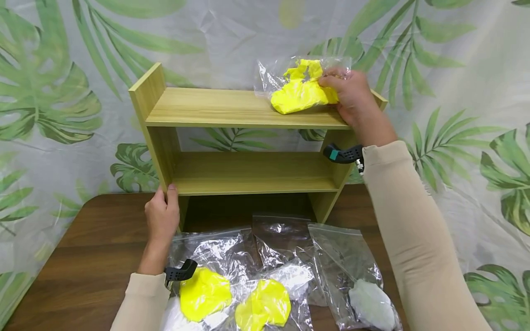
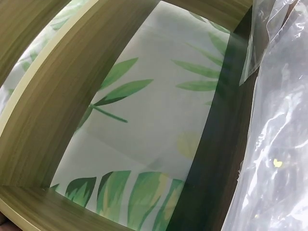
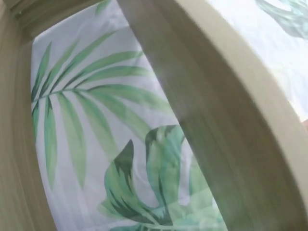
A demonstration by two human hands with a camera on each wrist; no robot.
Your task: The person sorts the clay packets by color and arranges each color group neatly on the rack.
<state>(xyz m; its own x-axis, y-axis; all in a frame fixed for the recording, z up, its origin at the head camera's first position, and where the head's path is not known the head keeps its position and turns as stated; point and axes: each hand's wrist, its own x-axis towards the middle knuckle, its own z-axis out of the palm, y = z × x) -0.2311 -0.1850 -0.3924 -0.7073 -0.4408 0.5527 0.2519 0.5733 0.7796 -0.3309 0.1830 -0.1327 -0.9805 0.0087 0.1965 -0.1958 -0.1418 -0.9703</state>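
My right hand [image 1: 352, 99] pinches a clear zip bag of yellow clay [image 1: 304, 94] near its right end, thumb in front. The bag overlaps the right half of the top board [image 1: 207, 108] of a wooden shelf in the head view. Lower left, my left hand [image 1: 163, 214] grips the shelf's left side panel [image 1: 159, 158] near the middle board [image 1: 252, 172], thumb on the front edge. The left wrist view looks into the shelf's openings past a wooden board [image 2: 53, 86]. In the right wrist view a blurred shelf board [image 3: 216, 106] crosses the picture; neither that hand's grip nor the bag shows.
On the dark wooden table [image 1: 103, 248] before the shelf lie clear zip bags: one with a yellow round [image 1: 204, 294], another with yellow clay [image 1: 265, 305], and one with a white lump [image 1: 372, 303]. A leaf-patterned cloth [image 1: 232, 46] hangs behind.
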